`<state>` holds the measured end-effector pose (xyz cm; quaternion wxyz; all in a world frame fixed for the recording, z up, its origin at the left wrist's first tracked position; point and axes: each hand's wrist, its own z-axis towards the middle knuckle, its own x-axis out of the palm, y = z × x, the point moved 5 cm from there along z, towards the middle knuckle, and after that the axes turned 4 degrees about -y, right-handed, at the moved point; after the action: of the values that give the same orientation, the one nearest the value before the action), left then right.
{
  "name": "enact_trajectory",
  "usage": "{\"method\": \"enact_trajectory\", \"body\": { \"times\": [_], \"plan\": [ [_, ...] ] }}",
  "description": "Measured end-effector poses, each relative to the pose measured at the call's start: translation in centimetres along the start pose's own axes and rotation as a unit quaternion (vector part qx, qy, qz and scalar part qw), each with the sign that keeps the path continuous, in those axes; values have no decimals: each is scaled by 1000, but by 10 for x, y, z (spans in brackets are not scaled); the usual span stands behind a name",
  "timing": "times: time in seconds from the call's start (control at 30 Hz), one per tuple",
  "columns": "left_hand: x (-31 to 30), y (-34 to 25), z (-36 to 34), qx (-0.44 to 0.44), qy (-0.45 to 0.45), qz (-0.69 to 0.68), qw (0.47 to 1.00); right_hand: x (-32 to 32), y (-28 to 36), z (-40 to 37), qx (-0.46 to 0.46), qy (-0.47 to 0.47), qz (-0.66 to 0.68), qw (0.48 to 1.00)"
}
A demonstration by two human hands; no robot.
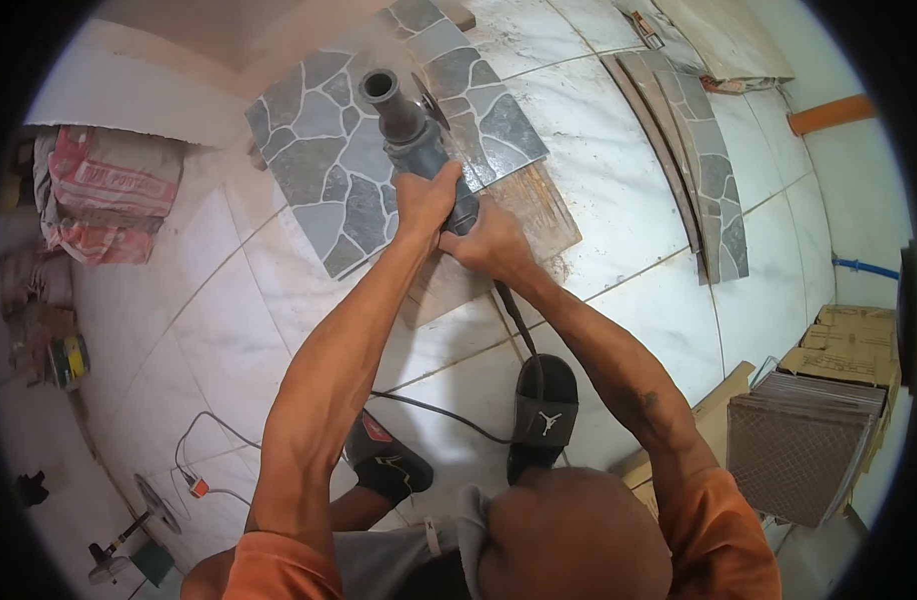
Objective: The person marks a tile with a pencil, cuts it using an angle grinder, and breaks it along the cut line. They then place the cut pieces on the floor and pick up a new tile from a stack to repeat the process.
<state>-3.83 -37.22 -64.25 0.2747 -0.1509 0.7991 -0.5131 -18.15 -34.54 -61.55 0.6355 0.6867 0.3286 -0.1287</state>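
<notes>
Angle grinder (416, 135) in left hand (424, 200) and right hand (491, 245) grip, over tile (324, 165)

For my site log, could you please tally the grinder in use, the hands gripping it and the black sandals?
Angle grinder: 1
Hands on it: 2, left hand and right hand
Black sandals: 2
Total: 5
</notes>
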Motion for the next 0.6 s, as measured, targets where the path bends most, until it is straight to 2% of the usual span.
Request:
{"method": "enact_trajectory", "body": {
  "times": [0.2, 0.3, 0.4, 0.57, 0.6],
  "plan": [
    [2, 5, -7, 8, 16, -24, 1000, -6, 2, -8, -6, -10, 30, 999],
    [-2, -7, -2, -16, 13, -1, 1000, -4, 8, 3, 56, 23, -19, 998],
    [-3, -18, -1, -15, 34, -8, 999, -5, 13, 11, 78, 45, -42, 995],
    [-6, -21, -10, 2, 13, 43, 999, 4, 0, 7, 41, 33, -15, 999],
    [-5, -20, -13, 4, 19, 18, 1000, 3, -2, 6, 31, 36, -1, 999]
  ]
}}
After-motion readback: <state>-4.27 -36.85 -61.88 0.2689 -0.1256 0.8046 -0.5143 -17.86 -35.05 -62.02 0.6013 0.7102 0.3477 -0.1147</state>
